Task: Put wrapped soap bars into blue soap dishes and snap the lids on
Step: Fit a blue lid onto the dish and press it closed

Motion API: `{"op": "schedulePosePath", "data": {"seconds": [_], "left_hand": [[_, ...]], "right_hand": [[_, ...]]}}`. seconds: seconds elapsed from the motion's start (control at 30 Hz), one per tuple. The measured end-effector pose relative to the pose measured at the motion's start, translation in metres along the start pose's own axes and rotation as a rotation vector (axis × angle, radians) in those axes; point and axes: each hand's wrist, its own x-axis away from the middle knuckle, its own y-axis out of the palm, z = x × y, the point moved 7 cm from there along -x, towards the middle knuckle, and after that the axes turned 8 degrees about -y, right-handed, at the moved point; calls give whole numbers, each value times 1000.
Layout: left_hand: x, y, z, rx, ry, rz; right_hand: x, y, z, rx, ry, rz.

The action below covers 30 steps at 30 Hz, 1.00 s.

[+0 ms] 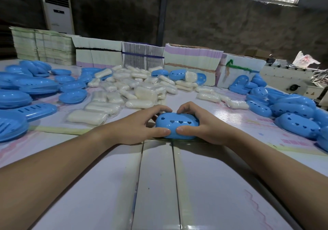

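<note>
A blue soap dish (177,123) with its heart-holed lid on top sits on the table in front of me. My left hand (142,125) grips its left end, fingers curled over the far edge and thumb on the near side. My right hand (198,123) grips the right end the same way, and the two thumbs nearly meet at the front. Whatever is inside the dish is hidden. A heap of wrapped white soap bars (134,87) lies beyond my hands.
Blue dish bases (72,96) are piled at the left, blue lids with heart holes (291,112) at the right. Stacks of flat cartons (191,59) line the table's far edge. A machine (291,80) stands at the far right, an air conditioner (57,9) by the wall.
</note>
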Motion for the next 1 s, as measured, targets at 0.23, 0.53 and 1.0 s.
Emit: {"op": "schedulePosePath", "data": {"seconds": [0.23, 0.53, 1.0], "left_hand": [[-1, 0, -2, -33, 11, -7], [3, -7, 4, -183, 94, 101], [-1, -7, -1, -255, 61, 28]], "right_hand": [[0, 4, 1, 26, 22, -58], [3, -2, -3, 243, -17, -70], [0, -6, -7, 456, -61, -27]]}}
